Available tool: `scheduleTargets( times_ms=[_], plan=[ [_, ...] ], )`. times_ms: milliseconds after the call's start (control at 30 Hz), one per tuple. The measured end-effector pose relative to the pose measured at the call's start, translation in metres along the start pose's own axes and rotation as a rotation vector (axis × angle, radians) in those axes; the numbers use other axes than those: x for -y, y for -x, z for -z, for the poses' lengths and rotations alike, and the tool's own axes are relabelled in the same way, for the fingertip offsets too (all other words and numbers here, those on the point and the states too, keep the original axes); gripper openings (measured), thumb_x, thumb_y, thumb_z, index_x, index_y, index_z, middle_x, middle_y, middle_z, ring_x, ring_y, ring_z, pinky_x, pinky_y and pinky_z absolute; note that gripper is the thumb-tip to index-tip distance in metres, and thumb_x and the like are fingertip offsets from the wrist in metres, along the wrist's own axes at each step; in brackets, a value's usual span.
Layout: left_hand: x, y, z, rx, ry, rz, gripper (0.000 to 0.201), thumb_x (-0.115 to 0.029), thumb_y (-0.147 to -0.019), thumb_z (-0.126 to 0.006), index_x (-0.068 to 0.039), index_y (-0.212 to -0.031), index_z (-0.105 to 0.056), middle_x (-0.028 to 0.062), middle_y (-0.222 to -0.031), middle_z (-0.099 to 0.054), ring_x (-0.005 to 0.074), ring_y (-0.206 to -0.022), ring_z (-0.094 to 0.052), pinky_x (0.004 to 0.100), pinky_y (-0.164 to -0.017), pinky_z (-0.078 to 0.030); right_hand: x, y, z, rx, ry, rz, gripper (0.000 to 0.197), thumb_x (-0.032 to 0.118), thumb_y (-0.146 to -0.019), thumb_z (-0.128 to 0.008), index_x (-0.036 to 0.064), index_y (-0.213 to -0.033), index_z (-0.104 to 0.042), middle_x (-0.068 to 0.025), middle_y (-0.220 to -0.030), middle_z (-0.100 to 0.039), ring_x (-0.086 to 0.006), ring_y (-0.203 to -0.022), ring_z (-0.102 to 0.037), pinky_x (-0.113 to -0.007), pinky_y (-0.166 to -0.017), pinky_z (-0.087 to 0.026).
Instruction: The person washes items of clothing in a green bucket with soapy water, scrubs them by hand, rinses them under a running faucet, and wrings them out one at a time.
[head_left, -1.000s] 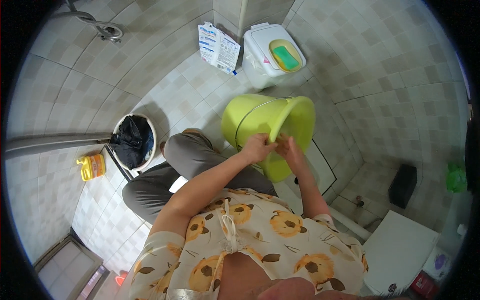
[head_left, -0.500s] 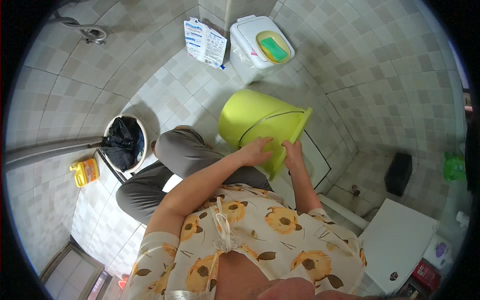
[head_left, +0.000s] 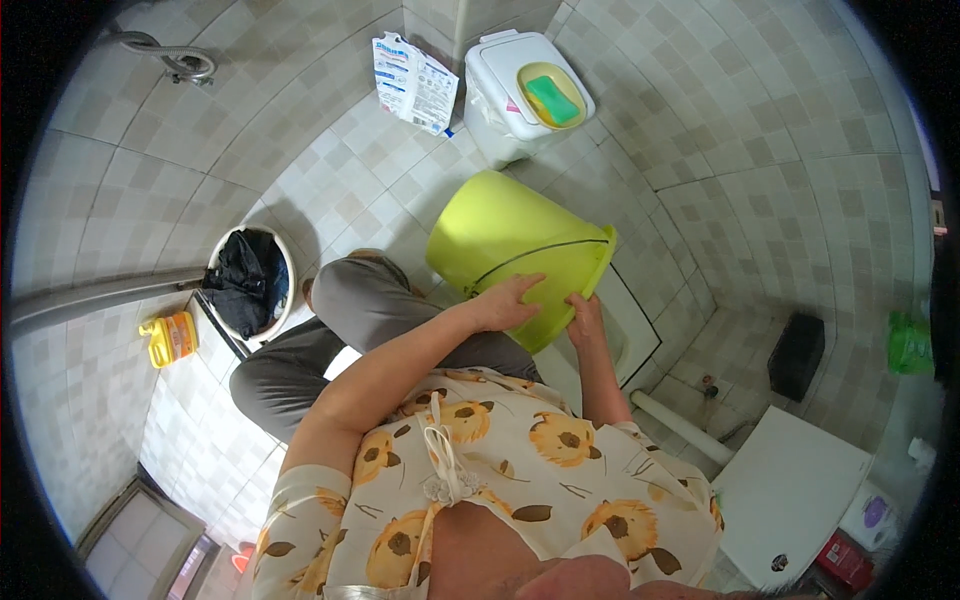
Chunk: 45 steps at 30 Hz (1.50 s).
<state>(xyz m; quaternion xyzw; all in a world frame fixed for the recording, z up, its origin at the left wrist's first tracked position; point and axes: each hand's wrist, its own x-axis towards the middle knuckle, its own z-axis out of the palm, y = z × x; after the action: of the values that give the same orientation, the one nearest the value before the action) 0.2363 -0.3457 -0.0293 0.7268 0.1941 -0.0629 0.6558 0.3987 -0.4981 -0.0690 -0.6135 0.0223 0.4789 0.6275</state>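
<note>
A yellow-green bucket [head_left: 490, 225] with a thin wire handle lies tilted in front of me, its mouth turned to the right and downward. My right hand [head_left: 586, 322] grips the bucket's rim. Against the near side of the bucket rests my left hand [head_left: 508, 303], index finger stretched along the wall and the other fingers bent, helping hold it. The inside of the bucket is hidden. Under and beside its mouth shows a white basin [head_left: 630, 335] set in the floor, with a dark edge line.
A white lidded bin [head_left: 500, 75] carries a green soap bar [head_left: 552, 100] in a yellow dish. Beside it stands a white printed bag [head_left: 415, 85]. To the left are a white pail [head_left: 290, 290] of dark cloth and a yellow jug [head_left: 172, 340]. A white pipe [head_left: 680, 427] and black block [head_left: 797, 357] are right.
The bucket has shifted slightly to the left, both hands moving with it. The grip on it looks the same.
</note>
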Motion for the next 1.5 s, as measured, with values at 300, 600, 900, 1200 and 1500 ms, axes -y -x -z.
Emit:
scheduleTargets(
  times_ms=[300, 600, 900, 1200, 1500],
  plan=[
    [-0.02, 0.006, 0.014, 0.075, 0.245, 0.179, 0.065, -0.031, -0.084, -0.059, -0.006, -0.14, -0.035, 0.0251, -0.134, -0.042, 0.0355, -0.123, -0.043, 0.0385, -0.103, -0.035, -0.001, 0.003, 0.015, -0.073, -0.085, -0.024, 0.039, -0.002, -0.078, -0.05, -0.0042, -0.117, -0.049, -0.012, -0.109, -0.058, -0.0255, -0.095, -0.057, -0.037, -0.083, -0.048],
    [-0.007, 0.009, 0.006, -0.118, -0.021, -0.012, 0.063, -0.026, -0.084, -0.06, -0.003, -0.138, -0.038, 0.0245, -0.13, -0.048, 0.0346, -0.115, -0.051, 0.0373, -0.098, -0.041, 0.008, 0.005, 0.013, -0.151, -0.052, -0.035, 0.042, 0.019, -0.091, -0.055, -0.0051, -0.124, -0.047, -0.0144, -0.114, -0.057, -0.0264, -0.1, -0.058, -0.038, -0.085, -0.049],
    [0.01, 0.014, 0.004, -0.139, 0.051, 0.049, 0.053, -0.02, -0.089, -0.058, -0.003, -0.136, -0.041, 0.0195, -0.135, -0.046, 0.0279, -0.117, -0.051, 0.0365, -0.097, -0.042, -0.013, -0.009, 0.05, -0.446, 0.138, 0.073, 0.049, 0.032, -0.095, -0.051, -0.0069, -0.125, -0.046, -0.0173, -0.116, -0.057, -0.0294, -0.097, -0.06, -0.04, -0.08, -0.051],
    [-0.006, 0.016, 0.006, -0.174, 0.017, 0.122, 0.05, -0.025, -0.09, -0.057, -0.007, -0.135, -0.045, 0.018, -0.126, -0.054, 0.0268, -0.111, -0.055, 0.0363, -0.088, -0.047, -0.007, 0.01, 0.06, -0.331, -0.073, 0.08, 0.051, 0.031, -0.096, -0.048, -0.0053, -0.13, -0.039, -0.0182, -0.124, -0.051, -0.0314, -0.105, -0.057, -0.045, -0.084, -0.051],
    [-0.035, 0.008, 0.007, -0.229, 0.136, 0.105, 0.052, -0.021, -0.089, -0.057, -0.005, -0.136, -0.042, 0.0179, -0.132, -0.05, 0.0261, -0.113, -0.054, 0.0342, -0.09, -0.047, 0.019, 0.01, 0.068, -0.172, -0.042, 0.12, 0.053, 0.035, -0.098, -0.044, -0.0029, -0.134, -0.036, -0.0169, -0.131, -0.046, -0.03, -0.115, -0.051, -0.044, -0.094, -0.045]
  ],
)
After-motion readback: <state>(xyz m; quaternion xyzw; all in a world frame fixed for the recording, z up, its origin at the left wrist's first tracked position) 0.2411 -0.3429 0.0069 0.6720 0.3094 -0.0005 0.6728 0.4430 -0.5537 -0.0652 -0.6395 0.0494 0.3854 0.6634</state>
